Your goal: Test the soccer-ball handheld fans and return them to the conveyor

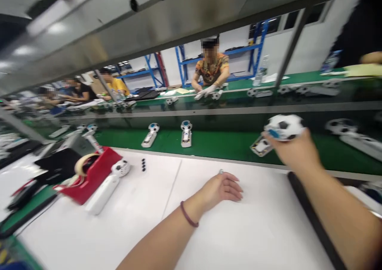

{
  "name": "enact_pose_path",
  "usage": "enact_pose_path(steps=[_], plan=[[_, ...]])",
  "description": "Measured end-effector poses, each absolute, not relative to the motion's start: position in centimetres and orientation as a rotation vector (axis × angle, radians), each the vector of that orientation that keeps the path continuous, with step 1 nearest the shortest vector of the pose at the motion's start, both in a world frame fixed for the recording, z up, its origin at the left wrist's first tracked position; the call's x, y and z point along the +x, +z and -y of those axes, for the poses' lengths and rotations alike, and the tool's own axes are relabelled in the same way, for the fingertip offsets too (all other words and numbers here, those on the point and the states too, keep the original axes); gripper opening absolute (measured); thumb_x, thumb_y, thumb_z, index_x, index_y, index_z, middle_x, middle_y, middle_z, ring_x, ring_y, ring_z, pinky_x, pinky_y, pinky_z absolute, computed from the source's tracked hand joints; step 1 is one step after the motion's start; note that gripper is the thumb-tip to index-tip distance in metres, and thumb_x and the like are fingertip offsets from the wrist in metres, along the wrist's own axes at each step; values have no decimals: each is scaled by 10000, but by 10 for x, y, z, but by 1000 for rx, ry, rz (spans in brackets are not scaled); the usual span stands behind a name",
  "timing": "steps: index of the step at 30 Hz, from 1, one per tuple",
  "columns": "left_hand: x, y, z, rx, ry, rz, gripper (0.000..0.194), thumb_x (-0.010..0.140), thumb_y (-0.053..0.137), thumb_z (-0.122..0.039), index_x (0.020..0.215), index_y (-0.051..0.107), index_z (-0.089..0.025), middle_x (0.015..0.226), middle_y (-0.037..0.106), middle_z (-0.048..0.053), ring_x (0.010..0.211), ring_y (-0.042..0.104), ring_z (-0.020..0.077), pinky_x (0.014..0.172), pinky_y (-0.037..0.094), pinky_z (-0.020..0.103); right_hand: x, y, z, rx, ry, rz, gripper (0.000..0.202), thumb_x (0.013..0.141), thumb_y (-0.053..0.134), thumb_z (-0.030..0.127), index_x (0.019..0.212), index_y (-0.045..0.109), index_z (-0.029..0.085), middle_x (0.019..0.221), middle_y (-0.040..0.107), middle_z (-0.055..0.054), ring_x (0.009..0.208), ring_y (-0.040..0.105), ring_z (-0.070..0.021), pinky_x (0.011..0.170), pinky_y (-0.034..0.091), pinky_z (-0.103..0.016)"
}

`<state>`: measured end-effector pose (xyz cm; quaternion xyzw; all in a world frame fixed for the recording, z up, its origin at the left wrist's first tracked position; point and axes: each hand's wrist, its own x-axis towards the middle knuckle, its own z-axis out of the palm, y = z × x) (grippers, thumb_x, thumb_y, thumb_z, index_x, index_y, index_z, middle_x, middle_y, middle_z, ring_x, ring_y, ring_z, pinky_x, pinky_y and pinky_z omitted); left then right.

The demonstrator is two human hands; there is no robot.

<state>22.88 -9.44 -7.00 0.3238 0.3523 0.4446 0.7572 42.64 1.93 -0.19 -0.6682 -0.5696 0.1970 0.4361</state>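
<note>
My right hand (294, 152) is closed around a white device with a soccer-ball head (285, 127), held over the green conveyor belt. Its pale handle (261, 146) slants down to the left, past my fingers. Low over the white work surface (253, 234), my left hand (222, 188) holds nothing; its fingers are loosely bent and somewhat apart. A dark red band circles that wrist.
More soccer-ball devices (186, 134) lie along the green belt (215, 144). Left stand a red tape dispenser (89, 178), another white device (103, 194) and several black dots (143, 165). A black bar (313, 218) borders the right. Across the belt works a person (211, 69).
</note>
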Motion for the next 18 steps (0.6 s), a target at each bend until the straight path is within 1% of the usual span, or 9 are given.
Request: enact_pose_path(steps=[2, 4, 6, 8, 10, 12, 13, 16, 18], plan=[[228, -70, 95, 724, 985, -767, 472, 741, 522, -583, 851, 579, -128, 746, 624, 98, 662, 609, 207, 685, 448, 367, 437, -15, -23, -1760, 465, 1375, 751, 597, 722, 453, 1213, 438, 128, 1054, 530, -174, 878, 568, -291, 749, 449, -425], [227, -70, 94, 756, 984, -746, 457, 759, 514, -568, 871, 576, -130, 765, 627, 99, 682, 609, 205, 686, 451, 353, 442, -26, -27, -1684, 478, 1357, 827, 620, 704, 372, 1323, 321, 165, 1177, 445, -178, 828, 589, -238, 788, 455, -398], [226, -70, 94, 781, 981, -724, 461, 769, 500, -570, 894, 570, -133, 783, 625, 100, 696, 606, 203, 690, 453, 350, 444, -33, -31, -1565, 505, 1310, 865, 663, 652, 319, 1386, 195, 190, 1278, 337, -190, 781, 603, -185, 830, 459, -373], [225, -70, 94, 792, 979, -715, 456, 783, 484, -567, 917, 562, -138, 797, 620, 98, 703, 603, 202, 695, 453, 351, 442, -36, -32, -1493, 546, 1275, 838, 695, 600, 303, 1397, 158, 188, 1309, 283, -196, 808, 606, -178, 840, 467, -367], [226, -70, 96, 804, 968, -730, 456, 797, 453, -568, 937, 552, -146, 807, 612, 98, 704, 598, 204, 699, 455, 364, 438, -38, -32, -1426, 550, 1300, 754, 716, 561, 301, 1377, 215, 192, 1301, 290, -176, 898, 588, -195, 835, 475, -366], [226, -71, 99, 906, 994, -796, 428, 805, 440, -555, 928, 555, -161, 811, 600, 95, 718, 589, 215, 714, 458, 394, 434, -42, -33, -1366, 551, 1361, 628, 726, 537, 301, 1313, 337, 203, 1295, 295, -145, 971, 555, -206, 839, 474, -365], [227, -70, 101, 1046, 1030, -870, 380, 810, 453, -520, 910, 565, -171, 823, 595, 94, 749, 582, 225, 738, 455, 411, 432, -45, -34, -1346, 566, 1392, 556, 725, 534, 302, 1258, 409, 206, 1298, 289, -131, 990, 543, -210, 853, 467, -368], [227, -63, 100, 1764, 1182, -1209, 170, 807, 500, -303, 884, 598, -189, 906, 582, 101, 909, 529, 259, 853, 407, 444, 428, -57, -38, -1327, 644, 1431, 384, 706, 544, 304, 1077, 550, 204, 1278, 307, -103, 989, 538, -216, 900, 438, -390], [224, -55, 88, 2202, 1214, -1465, 192, 782, 487, -193, 935, 602, -172, 998, 568, 124, 1015, 478, 278, 915, 368, 456, 428, -64, -42, -1326, 680, 1420, 330, 699, 544, 308, 1009, 578, 201, 1221, 358, -96, 951, 556, -212, 897, 439, -393]])
